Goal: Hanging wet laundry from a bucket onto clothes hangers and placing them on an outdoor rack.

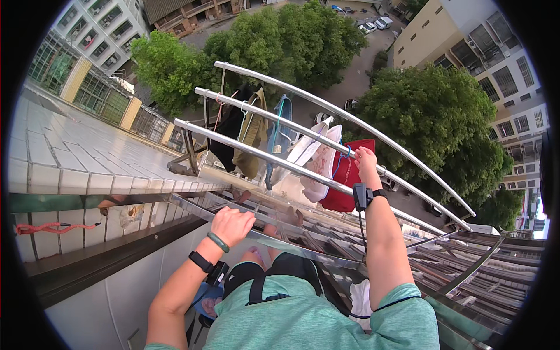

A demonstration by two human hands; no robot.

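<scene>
My right hand (366,164) reaches out to the middle metal drying pole (280,121), its fingers closed over it. Just left of those fingers, a blue hanger (344,154) hooks over the pole and carries a red garment (349,178). My left hand (232,226) curls over the shiny metal railing (274,240) in front of my body. Further left along the poles hang a white garment (322,169), a blue one (280,131), an olive one (252,137) and a black one (226,140).
An outer pole (326,105) and an inner pole (245,149) run either side of the middle one. Metal bars (466,268) extend to the right, and a tiled ledge (76,151) lies left. Trees (280,46) and parked cars (376,25) stand far below.
</scene>
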